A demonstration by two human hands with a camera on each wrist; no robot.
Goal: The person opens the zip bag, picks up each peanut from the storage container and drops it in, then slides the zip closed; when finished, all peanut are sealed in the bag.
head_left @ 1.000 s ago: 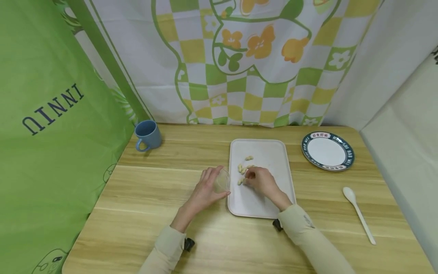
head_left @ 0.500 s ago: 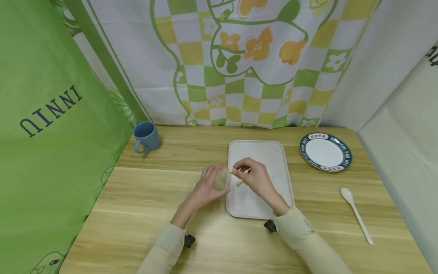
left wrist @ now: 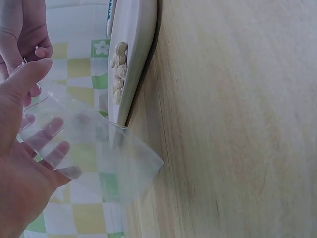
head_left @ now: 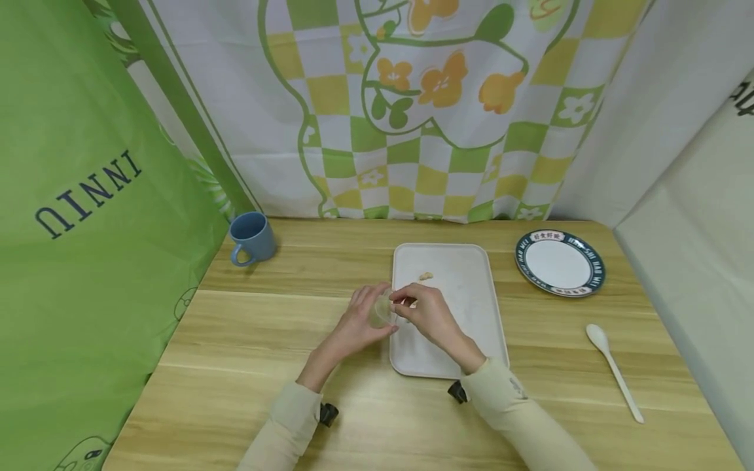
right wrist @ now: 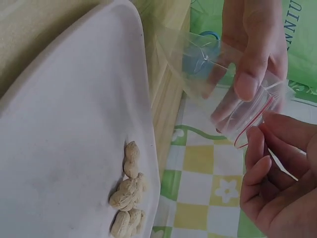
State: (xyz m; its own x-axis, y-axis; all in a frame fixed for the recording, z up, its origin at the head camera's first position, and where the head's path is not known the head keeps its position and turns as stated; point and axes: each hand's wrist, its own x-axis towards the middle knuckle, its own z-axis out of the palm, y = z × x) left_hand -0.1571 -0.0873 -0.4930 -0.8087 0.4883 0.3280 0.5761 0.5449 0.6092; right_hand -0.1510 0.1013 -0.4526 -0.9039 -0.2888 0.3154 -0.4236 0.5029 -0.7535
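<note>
A clear plastic zip bag (left wrist: 99, 144) with a red line along its mouth hangs from my left hand (head_left: 353, 324), whose thumb and fingers hold it near the top. Where the red line runs, the thumb and forefinger of my right hand (right wrist: 282, 168) pinch at the bag's edge. Whether a peanut is between those fingertips is hidden. Several unshelled peanuts (right wrist: 130, 193) lie grouped on the pale tray (head_left: 465, 340). In the head view one peanut (head_left: 425, 276) shows beyond the right hand, which covers most of the others.
At the back left of the wooden table (head_left: 235, 366) stands a blue mug (head_left: 253, 237). A dark-rimmed plate (head_left: 559, 263) is at the back right, with a white spoon (head_left: 612, 373) nearer the front. A patterned curtain (head_left: 436, 163) hangs behind.
My right hand has moved left from the peanuts on the tray to the bag's mouth; half a second ago a pale piece showed at its fingertips. The left hand stays put with the bag.
</note>
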